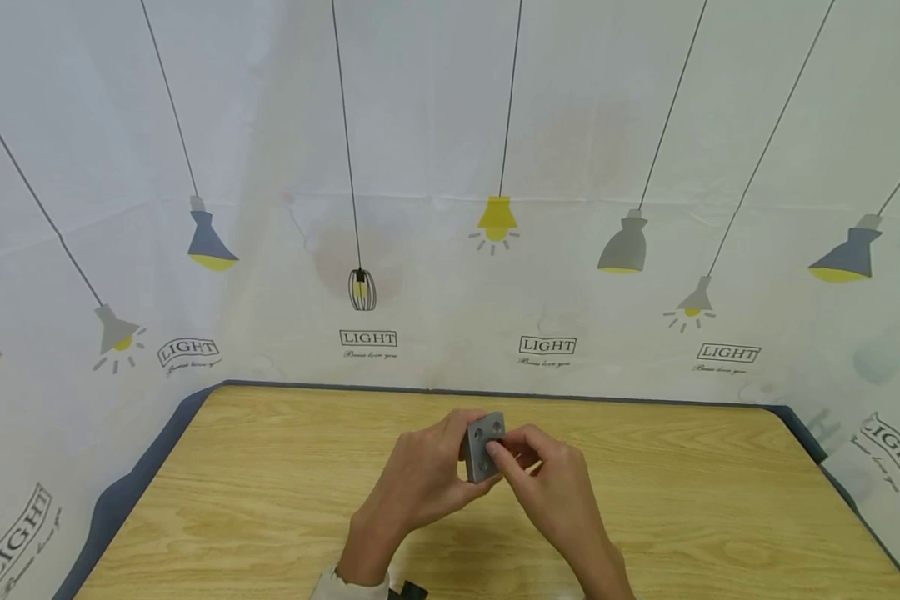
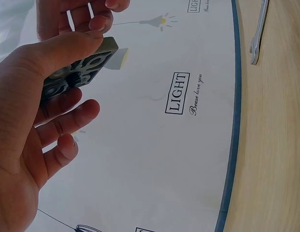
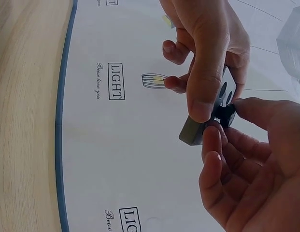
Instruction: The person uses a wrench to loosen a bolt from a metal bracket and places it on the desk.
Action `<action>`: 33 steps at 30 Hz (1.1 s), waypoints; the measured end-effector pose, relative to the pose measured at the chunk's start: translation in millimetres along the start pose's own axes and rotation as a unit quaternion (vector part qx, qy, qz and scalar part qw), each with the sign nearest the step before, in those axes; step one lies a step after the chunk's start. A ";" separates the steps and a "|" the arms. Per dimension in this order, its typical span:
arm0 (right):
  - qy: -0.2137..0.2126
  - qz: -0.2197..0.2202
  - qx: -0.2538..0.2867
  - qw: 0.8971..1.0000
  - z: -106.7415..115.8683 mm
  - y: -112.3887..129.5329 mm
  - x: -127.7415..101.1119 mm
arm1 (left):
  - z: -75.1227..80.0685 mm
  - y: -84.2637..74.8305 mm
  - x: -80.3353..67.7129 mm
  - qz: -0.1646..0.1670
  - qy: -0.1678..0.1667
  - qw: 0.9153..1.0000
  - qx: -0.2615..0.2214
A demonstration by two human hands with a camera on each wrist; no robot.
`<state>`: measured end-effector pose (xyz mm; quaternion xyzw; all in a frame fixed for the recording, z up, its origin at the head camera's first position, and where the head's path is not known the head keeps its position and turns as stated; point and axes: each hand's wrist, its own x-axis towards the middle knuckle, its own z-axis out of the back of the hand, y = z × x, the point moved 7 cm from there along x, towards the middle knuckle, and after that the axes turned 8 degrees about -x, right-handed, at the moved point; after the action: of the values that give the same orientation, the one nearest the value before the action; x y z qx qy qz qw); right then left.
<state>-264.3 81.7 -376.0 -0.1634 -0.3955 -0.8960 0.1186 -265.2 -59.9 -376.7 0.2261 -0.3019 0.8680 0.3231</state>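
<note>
A grey square block (image 1: 482,450) with round holes in its face is held above the wooden table (image 1: 270,500). My left hand (image 1: 450,462) grips it, thumb on one edge and fingers behind. In the left wrist view the thumb lies along the block (image 2: 84,65). My right hand (image 1: 513,454) meets the block's face from the right. In the right wrist view its thumb and forefinger pinch a small dark piece (image 3: 226,114) at the face of the block (image 3: 192,131). What the piece is cannot be made out.
A metal wrench-like tool (image 2: 258,31) lies on the table near its far edge, seen only in the left wrist view. A white curtain (image 1: 450,167) printed with lamps closes the table in at the back and both sides.
</note>
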 end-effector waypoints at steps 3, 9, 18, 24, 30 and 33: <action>0.002 0.001 -0.001 1.000 0.1 0.3 -0.3 | 0.0 0.1 -0.1 0.000 -0.001 1.000 0.002; 0.006 -0.002 -0.003 1.000 0.3 0.7 -0.4 | 0.4 -0.5 -0.2 -0.003 -0.005 1.000 0.006; 0.009 -0.003 -0.002 1.000 0.6 1.5 -1.5 | 0.7 -0.5 0.0 0.000 -0.001 1.000 0.000; 0.008 0.004 0.004 1.000 1.8 2.8 -2.0 | 0.5 -0.5 0.1 0.005 0.005 1.000 -0.004; 0.008 0.012 0.006 1.000 3.3 4.5 -2.2 | 1.0 -1.1 0.1 0.000 0.002 1.000 0.001; 0.007 0.014 0.005 1.000 4.2 5.1 -2.1 | 1.4 -1.5 0.4 -0.002 0.000 1.000 0.004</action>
<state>-259.8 81.7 -370.7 -0.1616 -0.3970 -0.8933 0.1351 -264.2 -59.7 -374.9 0.2279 -0.2981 0.8683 0.3244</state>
